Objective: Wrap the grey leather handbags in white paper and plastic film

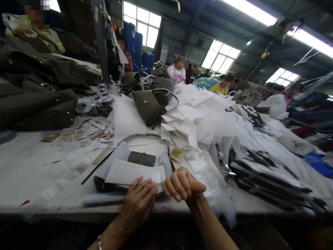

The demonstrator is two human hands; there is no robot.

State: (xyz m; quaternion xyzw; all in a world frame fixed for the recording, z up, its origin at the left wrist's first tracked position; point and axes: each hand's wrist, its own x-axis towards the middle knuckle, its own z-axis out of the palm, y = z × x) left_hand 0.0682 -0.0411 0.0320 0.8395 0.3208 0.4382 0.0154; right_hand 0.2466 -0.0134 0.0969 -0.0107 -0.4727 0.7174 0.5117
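Note:
In front of me a dark handbag lies on its back, with white foam sheets around its opening. A small dark olive wallet-like piece rests on the sheet, beyond my hands. My left hand lies flat at the near edge of the white sheet, fingers stretched forward. Curled fingers close my right hand at the bag's right side, its thumb pointing right. Clear plastic shows beside its knuckles, but whatever the fingers may pinch is hidden. The bag's wrapped handle arches behind.
A finished olive handbag stands behind, beside a high heap of white foam sheets. Stacked dark bag pieces lie at right. More dark bags pile up at left, near paper tags. A small clear tub sits close. Several people work beyond.

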